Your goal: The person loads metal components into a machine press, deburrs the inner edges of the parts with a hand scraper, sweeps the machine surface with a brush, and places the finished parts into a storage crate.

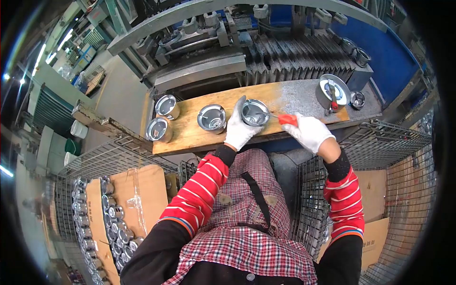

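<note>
My left hand (240, 127), in a white glove, is wrapped round the side of a metal cup (255, 113) on the wooden board (185, 141). My right hand (306, 131), also gloved, grips the red handle of a tool (288, 119), whose thin shaft reaches over the cup's rim. Left of my left hand stands another metal cup (212, 118). Two more cups, one (166, 107) behind the other (159, 129), stand at the board's left end. A round metal pot (332, 92) at the right holds a white disc and a red-handled brush.
Machinery with a ribbed cover (304, 53) lies behind the board. A small metal part (357, 99) is right of the pot. Wire baskets flank my lap; the left one (114, 154) holds cardboard (137, 197) and several metal parts (116, 212), the right one (411, 178) cardboard.
</note>
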A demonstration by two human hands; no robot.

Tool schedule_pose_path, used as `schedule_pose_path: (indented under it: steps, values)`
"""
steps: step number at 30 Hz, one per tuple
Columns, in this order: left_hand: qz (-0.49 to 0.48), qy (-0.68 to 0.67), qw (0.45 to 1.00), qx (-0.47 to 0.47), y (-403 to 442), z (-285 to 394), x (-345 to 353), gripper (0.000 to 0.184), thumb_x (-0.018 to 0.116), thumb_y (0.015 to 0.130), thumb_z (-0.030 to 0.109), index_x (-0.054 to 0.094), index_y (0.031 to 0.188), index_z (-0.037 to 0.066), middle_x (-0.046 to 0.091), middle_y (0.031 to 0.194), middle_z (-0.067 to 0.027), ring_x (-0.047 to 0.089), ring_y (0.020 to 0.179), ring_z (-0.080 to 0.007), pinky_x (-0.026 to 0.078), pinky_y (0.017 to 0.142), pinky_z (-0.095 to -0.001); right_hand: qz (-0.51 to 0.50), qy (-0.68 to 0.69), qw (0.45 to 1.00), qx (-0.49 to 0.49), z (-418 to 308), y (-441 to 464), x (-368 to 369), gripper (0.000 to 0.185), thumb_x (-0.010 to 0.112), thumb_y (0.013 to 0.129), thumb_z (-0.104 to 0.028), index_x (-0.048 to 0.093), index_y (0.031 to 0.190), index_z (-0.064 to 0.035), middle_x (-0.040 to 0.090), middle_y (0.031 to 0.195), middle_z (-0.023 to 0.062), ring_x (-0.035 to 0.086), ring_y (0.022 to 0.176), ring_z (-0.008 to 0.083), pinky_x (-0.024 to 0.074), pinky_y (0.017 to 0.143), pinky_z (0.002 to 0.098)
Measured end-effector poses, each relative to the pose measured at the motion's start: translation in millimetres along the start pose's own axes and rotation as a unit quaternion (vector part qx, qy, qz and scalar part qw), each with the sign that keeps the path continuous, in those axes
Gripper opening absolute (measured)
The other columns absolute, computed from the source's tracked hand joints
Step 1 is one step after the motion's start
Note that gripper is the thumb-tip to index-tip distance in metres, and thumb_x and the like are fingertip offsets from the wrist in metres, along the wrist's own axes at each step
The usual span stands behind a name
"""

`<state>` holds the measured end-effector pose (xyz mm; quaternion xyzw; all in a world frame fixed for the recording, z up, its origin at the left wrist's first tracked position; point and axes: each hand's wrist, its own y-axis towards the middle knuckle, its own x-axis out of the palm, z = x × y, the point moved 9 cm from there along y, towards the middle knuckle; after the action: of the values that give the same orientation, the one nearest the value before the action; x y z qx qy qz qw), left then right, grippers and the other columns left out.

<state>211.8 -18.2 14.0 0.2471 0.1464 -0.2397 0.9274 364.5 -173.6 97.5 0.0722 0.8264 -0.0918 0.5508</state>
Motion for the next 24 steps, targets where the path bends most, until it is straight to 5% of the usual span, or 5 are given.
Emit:
schedule_pose_path:
  steps: [3, 12, 24]
  values:
    - [0.009, 0.004, 1.0, 0.0, 0, -6, 1, 0.114, 0.097, 0.064, 0.026, 0.034, 0.155, 0.003, 0.06, 0.139, -0.0182, 0.062, 0.126, -0.0264, 0.05, 0.109, -0.0378, 0.0, 0.0, 0.997, -0.074, -13, 10, 18, 0.062, 0.049, 0.102, -0.053, 0.062, 0.12, 0.005, 0.071, 0.098, 0.0282, 0.068, 0.094, 0.047, 0.0528, 0.085, 0.0512]
    - [-0.016, -0.003, 1.0, -0.016, -2, 1, -2, 0.114, 0.098, 0.062, 0.025, 0.035, 0.154, 0.001, 0.058, 0.141, -0.0192, 0.06, 0.129, -0.0271, 0.049, 0.11, -0.0374, 0.008, -0.008, 1.0, 0.011, -3, 40, 12, 0.06, 0.051, 0.101, -0.052, 0.063, 0.118, 0.0045, 0.071, 0.099, 0.0293, 0.068, 0.097, 0.0472, 0.0525, 0.085, 0.0527]
    - [0.01, 0.001, 1.0, -0.006, -2, -2, -6, 0.109, 0.097, 0.062, 0.023, 0.038, 0.152, 0.001, 0.062, 0.137, -0.018, 0.063, 0.126, -0.027, 0.051, 0.108, -0.0387, -0.029, 0.005, 0.999, -0.022, -9, 3, 9, 0.063, 0.05, 0.101, -0.058, 0.062, 0.117, 0.0014, 0.072, 0.098, 0.0272, 0.068, 0.095, 0.0467, 0.0533, 0.084, 0.0507]
